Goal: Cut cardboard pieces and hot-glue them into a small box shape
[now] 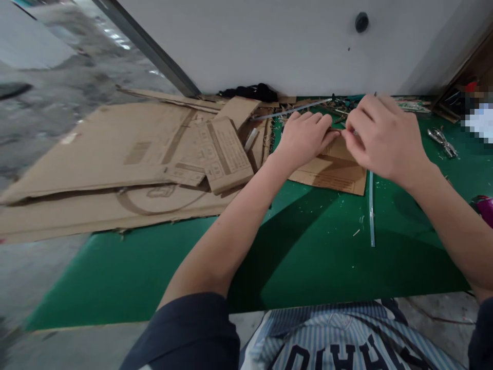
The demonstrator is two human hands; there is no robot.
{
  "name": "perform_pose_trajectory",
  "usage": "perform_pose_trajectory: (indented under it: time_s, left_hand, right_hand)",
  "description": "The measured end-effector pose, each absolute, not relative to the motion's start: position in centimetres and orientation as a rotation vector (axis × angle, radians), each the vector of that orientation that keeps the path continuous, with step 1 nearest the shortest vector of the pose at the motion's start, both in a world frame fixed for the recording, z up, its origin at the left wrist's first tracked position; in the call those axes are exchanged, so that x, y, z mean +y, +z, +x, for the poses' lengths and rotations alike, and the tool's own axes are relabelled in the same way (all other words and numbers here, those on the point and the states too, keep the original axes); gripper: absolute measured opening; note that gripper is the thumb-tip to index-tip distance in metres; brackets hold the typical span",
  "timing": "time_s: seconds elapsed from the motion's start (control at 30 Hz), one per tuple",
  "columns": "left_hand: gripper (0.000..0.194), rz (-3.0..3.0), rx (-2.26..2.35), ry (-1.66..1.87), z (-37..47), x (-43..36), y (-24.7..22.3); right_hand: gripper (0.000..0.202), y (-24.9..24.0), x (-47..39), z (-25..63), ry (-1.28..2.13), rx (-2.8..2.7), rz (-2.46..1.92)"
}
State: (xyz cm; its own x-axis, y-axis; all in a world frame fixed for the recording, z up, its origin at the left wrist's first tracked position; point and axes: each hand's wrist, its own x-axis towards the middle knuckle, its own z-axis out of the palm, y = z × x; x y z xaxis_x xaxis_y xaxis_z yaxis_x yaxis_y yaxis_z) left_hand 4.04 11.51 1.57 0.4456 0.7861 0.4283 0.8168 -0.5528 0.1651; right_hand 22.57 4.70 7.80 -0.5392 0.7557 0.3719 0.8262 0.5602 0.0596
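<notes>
A piece of brown cardboard (331,172) with printed lines lies on the green table in front of me. My left hand (308,134) is closed at its far left part, thumb and fingers gripping near the far edge. Close beside it, my right hand (383,136) is pinched over the far right of the same piece. Whatever sits between the right fingertips is too small and hidden to make out. A translucent glue stick (372,210) lies just right of the cardboard, pointing toward me. Another long translucent stick (292,109) lies slantwise behind my left hand.
Large cardboard sheets (146,144) and smaller cut pieces (227,154) cover the table's left side. Scraps lie along the white wall (288,46). At the right are a metal tool (442,142) and a purple object (484,208). The green table's (308,272) front edge is near my body.
</notes>
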Motion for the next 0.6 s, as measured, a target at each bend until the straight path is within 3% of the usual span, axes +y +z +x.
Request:
perform_pose_trajectory:
  time_s: [0.17,0.33,0.6]
  left_hand:
    - [0.028,-2.592,-1.506,-0.719,3.2,11.8,1.9]
    - [0.029,-2.577,-1.620,-0.665,1.5,11.8,3.0]
    - [0.033,-2.604,-1.610,-0.551,0.7,12.7,2.6]
  right_hand:
    - [0.036,4.1,2.5,19.8,0.001,-3.037,-1.064]
    - [0.048,-2.2,4.4,19.2,-0.055,-2.941,-1.014]
    - [0.053,-4.5,6.2,19.8,0.059,-2.833,-0.854]
